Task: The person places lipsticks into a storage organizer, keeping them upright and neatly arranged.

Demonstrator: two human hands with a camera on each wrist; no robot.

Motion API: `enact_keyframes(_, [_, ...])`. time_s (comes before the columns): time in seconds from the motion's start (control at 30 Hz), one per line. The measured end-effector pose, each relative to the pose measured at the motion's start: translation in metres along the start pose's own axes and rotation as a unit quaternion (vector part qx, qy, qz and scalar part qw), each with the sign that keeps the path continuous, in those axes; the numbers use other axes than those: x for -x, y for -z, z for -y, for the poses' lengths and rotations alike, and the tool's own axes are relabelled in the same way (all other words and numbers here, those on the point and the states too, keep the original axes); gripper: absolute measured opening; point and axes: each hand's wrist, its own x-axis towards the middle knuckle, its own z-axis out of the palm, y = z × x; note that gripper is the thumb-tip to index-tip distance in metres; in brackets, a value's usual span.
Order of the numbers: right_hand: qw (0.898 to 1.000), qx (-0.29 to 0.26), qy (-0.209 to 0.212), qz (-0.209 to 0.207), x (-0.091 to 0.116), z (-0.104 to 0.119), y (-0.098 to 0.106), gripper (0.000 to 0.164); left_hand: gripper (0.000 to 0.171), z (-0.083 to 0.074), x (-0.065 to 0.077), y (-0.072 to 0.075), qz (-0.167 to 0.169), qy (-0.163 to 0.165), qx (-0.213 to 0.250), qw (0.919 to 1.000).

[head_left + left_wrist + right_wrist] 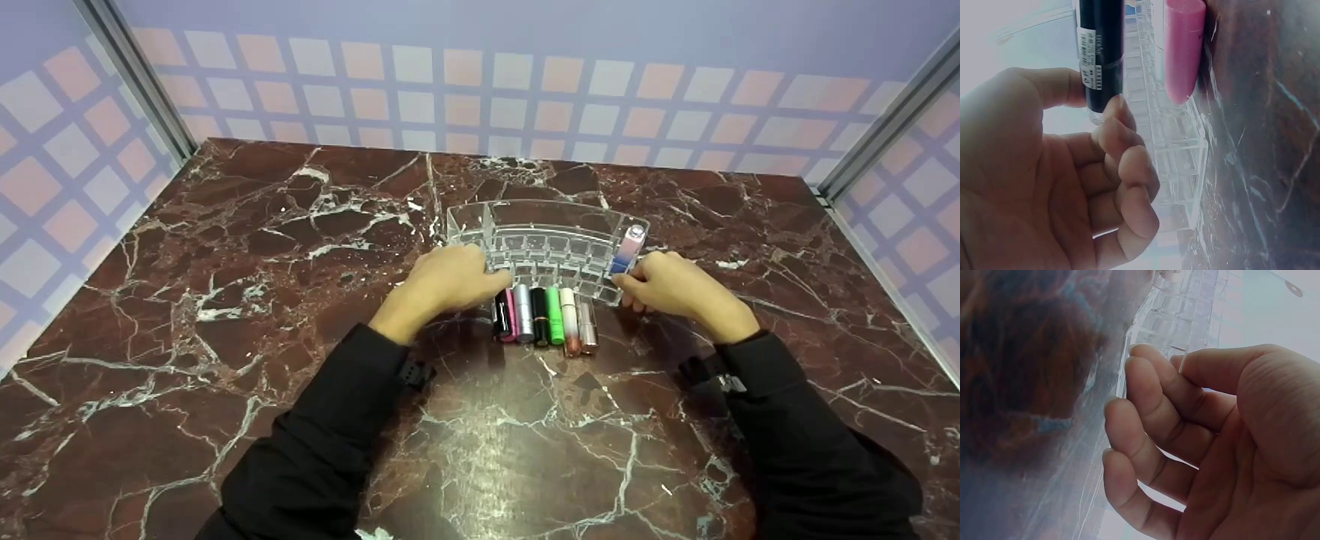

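My left hand (454, 277) pinches the end of a black lipstick tube (1102, 39) between thumb and index finger; its other fingers are loosely curled. The tube bears a white barcode label and is held over a pink tube (1183, 45). My right hand (671, 289) grips the front right corner of a clear tiered cosmetics organizer (555, 214), thumb on top and fingers at the edge. At the organizer's front lie silver (523, 313), black (540, 316), bright green (554, 315), white-and-orange (571, 322) and rose-gold (587, 326) tubes side by side.
A pink-and-blue tube (628, 251) with a clear top leans in the organizer's right compartment. Everything stands on a dark red marble-patterned table (300, 420). Lilac panels with pink and white squares (465, 67) border the table at the back and sides.
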Motion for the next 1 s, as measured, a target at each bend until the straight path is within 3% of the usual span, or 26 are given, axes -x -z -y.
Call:
enact_keyframes(0.33, [1.0, 0.022, -0.004, 0.003, 0.0, 0.002, 0.002, 0.041, 0.045, -0.001, 0.0, -0.001, -0.018, 0.019, 0.06, 0.9979])
enact_keyframes(0.5, [1.0, 0.024, 0.003, 0.0, 0.005, 0.006, 0.011, 0.044, 0.049, -0.004, -0.001, -0.001, -0.047, 0.011, 0.099, 0.9939])
enact_keyframes(0.73, [0.995, 0.01, 0.061, -0.072, 0.012, 0.02, 0.018, 0.05, 0.051, -0.011, 0.002, -0.001, -0.074, -0.025, 0.154, 0.985])
enact_keyframes(1.0, [0.987, -0.036, 0.133, -0.081, 0.011, 0.037, 0.011, 0.04, 0.046, -0.015, 0.003, -0.002, -0.101, -0.065, 0.211, 0.97])
